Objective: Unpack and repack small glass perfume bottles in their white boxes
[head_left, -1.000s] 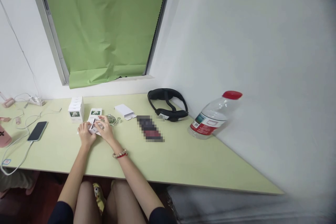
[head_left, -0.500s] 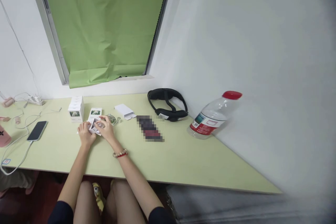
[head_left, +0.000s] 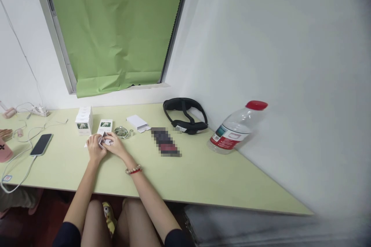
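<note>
My left hand (head_left: 95, 147) is closed around the left side of a small white paper box (head_left: 101, 137), whose dark inside shows between my hands. From the right, the bent fingers of my right hand (head_left: 114, 146) grip the same box. My fingers hide much of it. Just behind lies a white box with a flower picture (head_left: 106, 124). A row of similar white boxes (head_left: 84, 126) stands to the left of that. Close to my right hand is a clear, greenish glass object (head_left: 121, 132). Beyond it an open white box (head_left: 137, 122) lies with its flap out.
A black head strap (head_left: 185, 115) and a large red-capped bottle (head_left: 234, 129) stand along the right wall. A blurred-out dark item (head_left: 165, 142) lies mid-table. At left are a charging phone (head_left: 41, 144), white cables, a pink cup (head_left: 5, 151) and another person's hand (head_left: 5, 134).
My right hand has come down and closer to my left, its fingers now lower on the box. The glass object shows more fully. Another person's hand has come further into view at the left edge.
</note>
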`<state>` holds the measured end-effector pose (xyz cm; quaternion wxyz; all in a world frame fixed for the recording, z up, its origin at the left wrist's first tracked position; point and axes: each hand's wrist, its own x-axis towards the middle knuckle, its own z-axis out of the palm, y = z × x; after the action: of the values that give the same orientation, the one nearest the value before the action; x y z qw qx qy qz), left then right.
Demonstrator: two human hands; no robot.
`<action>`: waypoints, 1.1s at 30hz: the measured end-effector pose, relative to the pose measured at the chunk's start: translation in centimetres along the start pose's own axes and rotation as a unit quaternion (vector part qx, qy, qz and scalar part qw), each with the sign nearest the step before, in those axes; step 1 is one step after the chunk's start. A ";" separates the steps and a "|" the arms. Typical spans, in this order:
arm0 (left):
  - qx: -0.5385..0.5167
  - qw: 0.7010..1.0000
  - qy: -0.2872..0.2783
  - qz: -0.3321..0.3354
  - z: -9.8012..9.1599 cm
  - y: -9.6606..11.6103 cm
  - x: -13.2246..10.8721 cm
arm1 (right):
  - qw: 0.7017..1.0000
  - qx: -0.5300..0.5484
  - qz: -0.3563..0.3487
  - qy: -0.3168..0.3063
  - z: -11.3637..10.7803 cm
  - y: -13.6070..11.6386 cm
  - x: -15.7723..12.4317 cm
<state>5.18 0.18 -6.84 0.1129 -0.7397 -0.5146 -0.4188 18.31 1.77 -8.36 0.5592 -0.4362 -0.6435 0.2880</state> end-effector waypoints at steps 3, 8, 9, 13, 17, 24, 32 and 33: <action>0.021 0.997 -0.060 0.035 0.0 0.2 0.1 | 1.000 -0.014 0.004 0.006 0.4 0.9 0.0; 0.059 0.986 -0.142 0.060 0.3 0.2 0.2 | 0.999 -0.018 -0.022 0.029 0.6 1.8 0.2; 0.062 0.986 -0.147 0.057 0.3 0.2 0.2 | 0.999 -0.021 -0.034 0.035 0.7 1.8 0.2; 0.051 0.990 -0.124 0.042 0.3 0.0 0.2 | 0.996 -0.033 -0.058 0.058 1.1 1.4 0.3; 0.039 0.995 -0.090 0.027 0.2 0.0 0.2 | 0.995 -0.034 -0.051 0.076 1.2 0.8 0.3; 0.021 0.998 -0.066 0.006 0.2 0.0 0.3 | 0.991 -0.009 -0.035 0.132 0.4 0.0 0.2; 0.018 0.999 -0.031 -0.029 0.2 -0.2 0.3 | 0.984 0.001 -0.028 0.178 -0.1 -1.1 0.2; 0.014 0.999 -0.029 -0.027 0.2 -0.2 0.3 | 0.983 -0.002 -0.028 0.183 -0.2 -1.1 0.2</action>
<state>5.18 0.61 -6.79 0.0972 -0.7352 -0.5437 -0.3930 18.23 1.44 -7.23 0.6746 -0.4640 -0.5430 0.1866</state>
